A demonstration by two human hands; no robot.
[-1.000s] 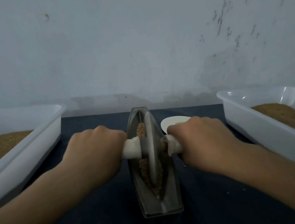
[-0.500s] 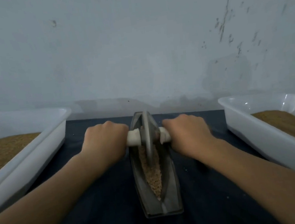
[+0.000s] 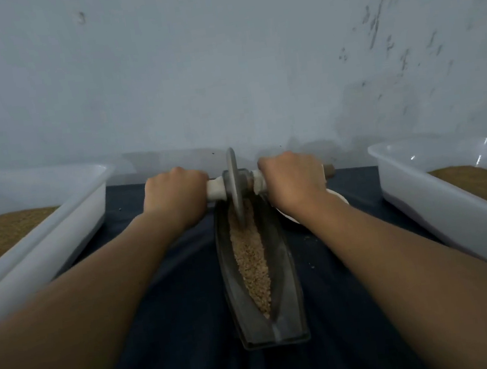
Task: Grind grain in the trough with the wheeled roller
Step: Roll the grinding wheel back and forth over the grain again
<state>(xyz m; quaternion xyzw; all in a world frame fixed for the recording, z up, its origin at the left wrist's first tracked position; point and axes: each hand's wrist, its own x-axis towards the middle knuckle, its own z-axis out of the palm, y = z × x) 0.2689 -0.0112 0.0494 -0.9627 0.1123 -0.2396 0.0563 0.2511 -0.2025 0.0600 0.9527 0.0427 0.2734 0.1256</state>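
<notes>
Metal trough (image 3: pixel 282 271), lengthwise on a dark cloth (image 3: pixel 177 330), held a strip of grain (image 3: pixel 250 263) along its channel; at its far end the wheeled roller (image 3: pixel 233 182) stood upright in the grain, the left hand (image 3: pixel 174 194) and right hand (image 3: pixel 292 178) each clenched round one side of its axle handle.

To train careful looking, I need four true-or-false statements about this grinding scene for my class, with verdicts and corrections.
1. The left hand and the right hand grip the roller, one on each side of its wheel. True.
2. Grain lies in the trough. True.
3. The roller stands at the trough's near end. False: it is at the far end.
4. Both white tubs are empty. False: the left tub and the right tub each hold brown granular material.
</notes>
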